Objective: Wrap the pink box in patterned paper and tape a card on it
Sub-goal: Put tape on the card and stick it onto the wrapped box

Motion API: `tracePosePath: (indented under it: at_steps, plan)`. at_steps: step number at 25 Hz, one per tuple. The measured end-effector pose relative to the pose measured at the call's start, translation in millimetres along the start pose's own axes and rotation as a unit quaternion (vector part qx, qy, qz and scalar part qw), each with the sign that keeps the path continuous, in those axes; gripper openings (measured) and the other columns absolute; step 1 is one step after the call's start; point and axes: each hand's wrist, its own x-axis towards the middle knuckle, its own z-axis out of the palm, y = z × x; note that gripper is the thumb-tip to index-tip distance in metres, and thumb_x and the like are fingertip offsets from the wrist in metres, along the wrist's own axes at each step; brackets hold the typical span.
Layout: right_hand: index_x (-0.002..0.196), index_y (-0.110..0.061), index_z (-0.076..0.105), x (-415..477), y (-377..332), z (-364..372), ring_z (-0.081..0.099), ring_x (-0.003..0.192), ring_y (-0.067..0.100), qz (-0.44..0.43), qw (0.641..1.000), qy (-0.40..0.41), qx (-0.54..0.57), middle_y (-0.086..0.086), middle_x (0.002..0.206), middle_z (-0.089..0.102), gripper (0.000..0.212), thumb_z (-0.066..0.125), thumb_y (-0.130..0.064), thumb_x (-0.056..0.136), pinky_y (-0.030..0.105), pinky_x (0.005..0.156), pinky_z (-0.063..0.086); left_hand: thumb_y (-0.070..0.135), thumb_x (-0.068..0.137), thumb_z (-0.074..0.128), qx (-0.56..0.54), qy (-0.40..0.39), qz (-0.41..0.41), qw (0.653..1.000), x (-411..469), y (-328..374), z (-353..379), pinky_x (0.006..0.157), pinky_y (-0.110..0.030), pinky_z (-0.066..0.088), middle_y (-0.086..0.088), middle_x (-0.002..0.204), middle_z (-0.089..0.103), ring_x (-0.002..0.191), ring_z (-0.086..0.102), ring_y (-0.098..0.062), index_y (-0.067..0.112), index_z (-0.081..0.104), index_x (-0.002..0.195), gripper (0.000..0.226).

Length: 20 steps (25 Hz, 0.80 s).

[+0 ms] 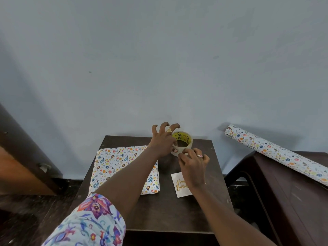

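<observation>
I am looking at a dark table (159, 215) standing against a pale wall (159, 59). Another table (292, 196) is sitting at its right, a wood panel (19, 162) at left.

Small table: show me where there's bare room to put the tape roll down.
Widest bare patch: the near strip of the table, in front of the wrapped box and the card. A narrower strip lies behind the box at the back-left edge. Crowded: back right, where the left hand and right hand hold the tape roll.
</observation>
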Motion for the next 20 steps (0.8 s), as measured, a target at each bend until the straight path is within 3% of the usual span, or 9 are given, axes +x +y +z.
tracePosePath:
  at_steps: [5, 8, 12, 15, 20]
  plan:
    - [0.099, -0.014, 0.070, 10.1, -7.4, 7.7, 0.051, 0.104, 0.029, 0.068, 0.997, -0.015, -0.021, 0.010, 0.108, 0.066, 0.046, 0.088, -0.023, 0.057, 0.046, 0.073, 0.047, 0.030, 0.080, 0.069, -0.009, -0.003, -0.013, 1.000, -2.5, -2.1, -4.4, 0.106, -0.054, 0.010, 0.008, 0.150, 0.013, 0.137, 0.010, -0.027, 0.037, 0.064, 0.105, 0.026]
    - [0.082, -0.015, 0.073, 11.8, -11.7, 13.4, 0.056, 0.101, 0.030, 0.055, 0.998, 0.022, -0.010, 0.008, 0.100, 0.069, 0.027, 0.087, -0.018, 0.060, 0.048, 0.073, 0.043, 0.030, 0.081, 0.066, -0.023, -0.003, -0.011, 1.000, -3.0, -7.5, -10.2, 0.105, -0.054, 0.010, 0.013, 0.147, 0.021, 0.136, 0.011, -0.024, 0.039, 0.066, 0.099, 0.019]
    - [0.072, -0.013, 0.073, 1.8, -8.2, 11.7, 0.054, 0.098, 0.024, 0.026, 0.998, 0.053, -0.009, 0.004, 0.089, 0.071, 0.021, 0.088, -0.012, 0.057, 0.046, 0.071, 0.042, 0.038, 0.085, 0.059, 0.021, -0.007, 0.010, 1.000, 0.1, -6.6, -15.8, 0.104, -0.057, 0.007, 0.021, 0.139, 0.039, 0.137, 0.014, -0.020, 0.039, 0.067, 0.095, 0.013]
    - [0.069, -0.013, 0.074, -1.3, -5.4, 8.8, 0.064, 0.092, 0.027, 0.016, 0.998, 0.043, -0.031, 0.001, 0.085, 0.070, 0.021, 0.089, -0.011, 0.054, 0.045, 0.069, 0.044, 0.037, 0.085, 0.060, 0.074, 0.006, 0.035, 0.997, 1.5, 1.1, -12.8, 0.106, -0.060, 0.004, 0.017, 0.144, 0.032, 0.139, 0.011, -0.023, 0.035, 0.066, 0.097, 0.014]
    - [0.068, -0.015, 0.073, -8.5, -4.3, 8.5, 0.058, 0.095, 0.023, 0.015, 0.999, 0.034, -0.017, -0.002, 0.083, 0.069, 0.019, 0.087, -0.009, 0.057, 0.046, 0.069, 0.044, 0.040, 0.084, 0.057, 0.106, 0.017, 0.034, 0.994, 2.6, 4.0, -9.8, 0.106, -0.062, 0.001, 0.012, 0.149, 0.022, 0.140, 0.011, -0.026, 0.030, 0.067, 0.099, 0.020]
